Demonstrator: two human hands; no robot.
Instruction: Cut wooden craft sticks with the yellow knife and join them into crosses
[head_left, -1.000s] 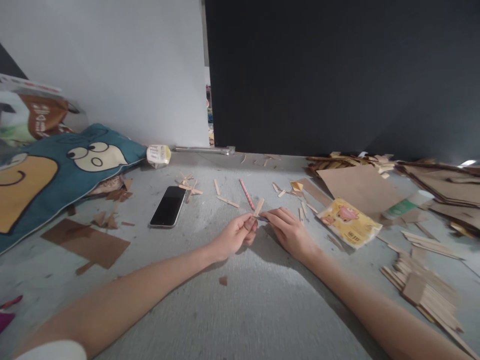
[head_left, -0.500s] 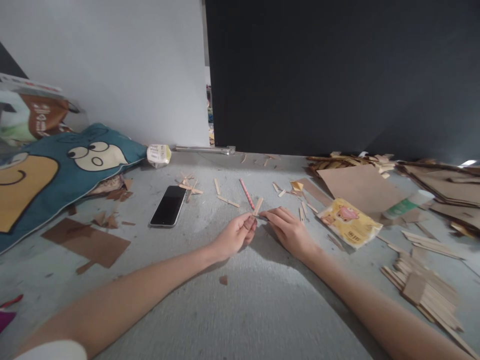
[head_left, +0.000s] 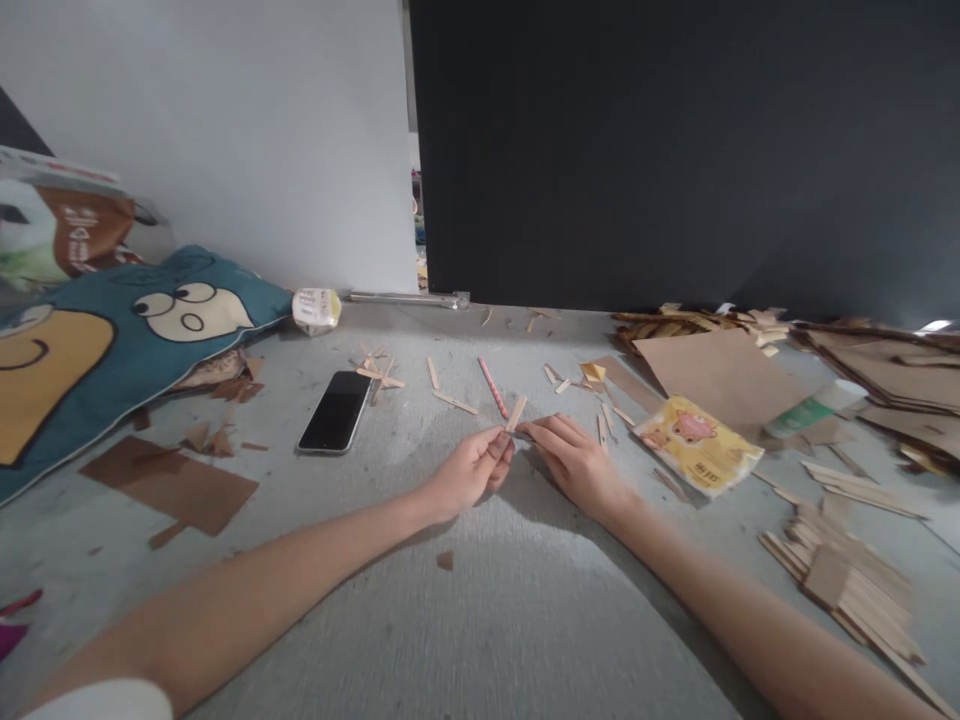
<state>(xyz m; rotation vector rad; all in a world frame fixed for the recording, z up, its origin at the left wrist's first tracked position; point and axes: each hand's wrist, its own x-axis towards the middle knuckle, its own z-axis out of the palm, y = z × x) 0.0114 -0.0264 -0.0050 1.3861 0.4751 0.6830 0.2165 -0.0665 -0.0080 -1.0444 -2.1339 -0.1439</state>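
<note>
My left hand [head_left: 471, 468] rests on the grey floor with its fingers curled, pinching the near end of a short cardboard strip [head_left: 517, 412]. My right hand [head_left: 576, 457] lies just to its right, fingers pressed together at the same strip; a small dark object shows at their tips, too small to name. A red pencil [head_left: 493, 388] lies just beyond the strip. More cut strips [head_left: 455, 403] are scattered behind the hands.
A black phone [head_left: 336, 411] lies to the left, with a blue cartoon cushion [head_left: 97, 350] and brown cardboard pieces [head_left: 171, 486] further left. A yellow packet [head_left: 697, 444], a stack of strips [head_left: 847, 585] and large cardboard sheets [head_left: 720, 372] fill the right. A dark wall stands behind.
Almost nothing has moved; both hands stay at the strip, with only slight shifts of the fingertips.
</note>
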